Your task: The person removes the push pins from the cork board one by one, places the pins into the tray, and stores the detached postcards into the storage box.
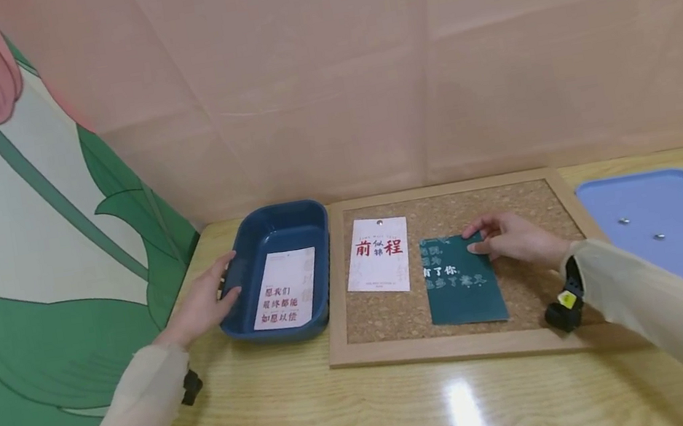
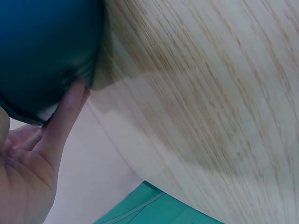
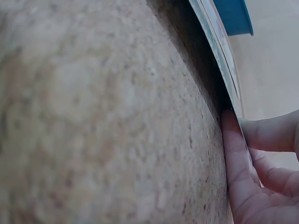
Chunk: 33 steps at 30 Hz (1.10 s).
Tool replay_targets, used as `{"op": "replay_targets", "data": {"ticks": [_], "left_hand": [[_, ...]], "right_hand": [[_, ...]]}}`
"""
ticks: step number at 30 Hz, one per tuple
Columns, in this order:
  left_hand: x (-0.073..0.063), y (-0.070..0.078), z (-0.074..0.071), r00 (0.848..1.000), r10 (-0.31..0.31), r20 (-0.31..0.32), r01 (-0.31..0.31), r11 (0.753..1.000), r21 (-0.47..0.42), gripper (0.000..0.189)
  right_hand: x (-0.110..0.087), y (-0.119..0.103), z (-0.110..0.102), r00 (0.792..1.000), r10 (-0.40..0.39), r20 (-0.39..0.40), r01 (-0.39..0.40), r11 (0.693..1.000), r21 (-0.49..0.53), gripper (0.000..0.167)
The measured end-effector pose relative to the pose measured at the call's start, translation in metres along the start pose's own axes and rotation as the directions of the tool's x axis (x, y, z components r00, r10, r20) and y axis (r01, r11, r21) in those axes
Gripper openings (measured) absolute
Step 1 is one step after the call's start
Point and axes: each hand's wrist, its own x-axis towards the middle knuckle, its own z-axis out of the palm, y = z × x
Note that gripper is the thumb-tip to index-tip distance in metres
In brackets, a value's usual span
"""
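My right hand [image 1: 511, 239] pinches the upper right edge of a dark green card [image 1: 465, 297] with pale lettering, just over the cork board [image 1: 391, 320]. In the right wrist view a fingertip [image 3: 232, 135] lies behind the card, against the cork, with the thumb in front. My left hand [image 1: 203, 300] holds the left rim of a deep blue plastic basin [image 1: 279, 211], its fingers along the outer wall in the left wrist view. Inside the basin lies a white card [image 1: 286, 287] with red lettering. Another white card [image 1: 379, 266] is fixed on the board's left side by a silver pushpin [image 1: 380, 222].
A light blue tray [image 1: 670, 193] stands to the right of the board, with two small silver pins [image 1: 659, 236] in it. Under everything is a wood-grain table [image 1: 359, 416]. A pink cloth backdrop [image 1: 324, 98] hangs behind, and a tulip-patterned panel [image 1: 66, 232] stands at left.
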Motion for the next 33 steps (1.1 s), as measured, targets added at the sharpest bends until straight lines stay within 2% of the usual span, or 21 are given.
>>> {"op": "replay_targets", "data": {"ticks": [9, 15, 24, 33], "left_hand": [[0.0022, 0.0012, 0.0029, 0.999, 0.033, -0.039, -0.033, 0.999, 0.008, 0.06], [0.0015, 0.0023, 0.0033, 0.998, 0.026, -0.058, -0.025, 1.0, 0.013, 0.058], [0.0001, 0.0042, 0.0054, 0.997, 0.022, -0.068, -0.021, 1.0, 0.014, 0.057], [0.0007, 0.0035, 0.0056, 0.999, -0.014, -0.05, 0.015, 1.0, 0.012, 0.059]], "right_hand": [[0.0027, -0.0036, -0.0016, 1.0, 0.012, 0.004, -0.012, 1.0, -0.015, 0.033], [0.0037, -0.0027, -0.0002, 0.999, 0.035, 0.0, -0.035, 0.999, -0.022, 0.032], [-0.0001, -0.0037, 0.0073, 0.997, 0.012, -0.082, -0.018, 0.997, -0.073, 0.032], [-0.0012, -0.0087, 0.005, 0.998, 0.059, -0.019, -0.059, 0.998, -0.012, 0.037]]}}
